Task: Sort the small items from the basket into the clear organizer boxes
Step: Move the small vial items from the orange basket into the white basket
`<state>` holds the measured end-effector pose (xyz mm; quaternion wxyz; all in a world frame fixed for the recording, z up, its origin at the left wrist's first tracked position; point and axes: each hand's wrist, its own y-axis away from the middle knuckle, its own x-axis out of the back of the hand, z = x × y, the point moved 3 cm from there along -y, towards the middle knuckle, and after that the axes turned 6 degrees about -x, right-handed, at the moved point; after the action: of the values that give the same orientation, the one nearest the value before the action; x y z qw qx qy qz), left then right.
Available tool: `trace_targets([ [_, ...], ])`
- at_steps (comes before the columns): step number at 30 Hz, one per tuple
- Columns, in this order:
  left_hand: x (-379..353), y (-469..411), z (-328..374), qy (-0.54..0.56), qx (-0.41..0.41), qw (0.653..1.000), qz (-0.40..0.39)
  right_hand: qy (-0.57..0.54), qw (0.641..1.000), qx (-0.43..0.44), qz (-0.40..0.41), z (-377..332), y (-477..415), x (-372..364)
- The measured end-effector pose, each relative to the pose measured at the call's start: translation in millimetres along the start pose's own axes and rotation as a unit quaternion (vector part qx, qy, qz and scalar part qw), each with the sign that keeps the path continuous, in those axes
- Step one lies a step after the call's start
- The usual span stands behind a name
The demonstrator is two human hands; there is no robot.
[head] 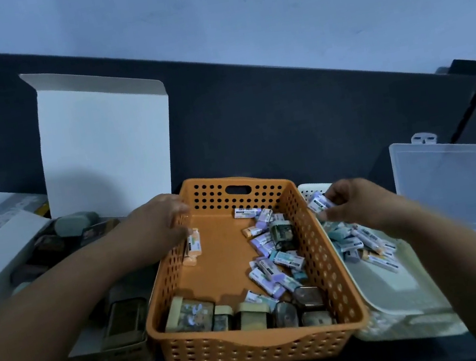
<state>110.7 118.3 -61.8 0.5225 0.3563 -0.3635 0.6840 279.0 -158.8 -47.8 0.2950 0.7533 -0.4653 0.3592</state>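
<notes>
Far left there's a white carton (103,145) with its flap standing up, and some dark tins (125,323) parked just beside the orange basket (257,349).

Our left hand (156,224) is curled over the basket's left wall, right at an orange-and-white packet (193,243). We honestly can't tell if the fingers are pinching that packet or just hooked on the wall.

Inside the basket, the left half of the floor is bare. The loose packets (267,256) are heaped on the right half and more tins (251,312) line the near wall.

Our right hand (356,205) is past the basket's right wall, pinching a purple-and-white packet (319,201) over the white tray (404,294), which already holds a pile. The clear organizer box (460,176) sits further right, open and partly cut off by the frame.

What could go wrong:
- That fingertip pinch looks light, so the packet could drop into the tray pile and we'd be fishing it out again.
- If the left hand pulls on the wall, the basket could skid into the tins or nudge the tray it's touching.

Room-wise, the basket is hemmed in on both sides and sits close to the near edge of the surface. The free space is that bare orange floor and the dark strip behind the basket.
</notes>
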Motion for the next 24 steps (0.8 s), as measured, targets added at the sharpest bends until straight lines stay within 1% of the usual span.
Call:
trace_targets([
  [4,-0.9,-1.2,-0.5,0.006,0.0,1.0,-0.001,0.002,0.999,-0.03,0.011,12.0,-5.9,-1.8],
  [8,-1.5,-1.1,-1.7,0.008,-0.001,1.0,0.002,-0.032,0.997,-0.03,0.055,13.8,-10.3,1.0],
  [10,-1.6,-0.3,-2.4,0.013,-0.003,1.0,0.003,-0.04,0.996,-0.013,0.081,7.5,-9.6,3.5],
  [13,-1.0,0.5,-1.5,0.014,-0.002,1.0,0.0,-0.021,0.994,0.048,0.1,-19.0,-5.8,1.7],
  [15,-0.2,1.3,0.2,0.017,0.0,1.0,-0.001,-0.008,0.992,0.101,0.071,-48.0,0.6,-9.0],
  [18,0.6,3.2,1.6,0.033,0.004,0.999,0.001,0.062,0.985,0.156,-0.027,-90.8,8.3,-40.7],
  [21,0.7,5.3,0.4,0.049,0.005,0.999,0.013,0.164,0.961,0.181,-0.129,-124.4,10.9,-80.8],
  [24,0.0,5.8,-1.6,0.052,0.002,0.998,0.021,0.224,0.941,0.173,-0.184,-141.0,1.9,-116.6],
])
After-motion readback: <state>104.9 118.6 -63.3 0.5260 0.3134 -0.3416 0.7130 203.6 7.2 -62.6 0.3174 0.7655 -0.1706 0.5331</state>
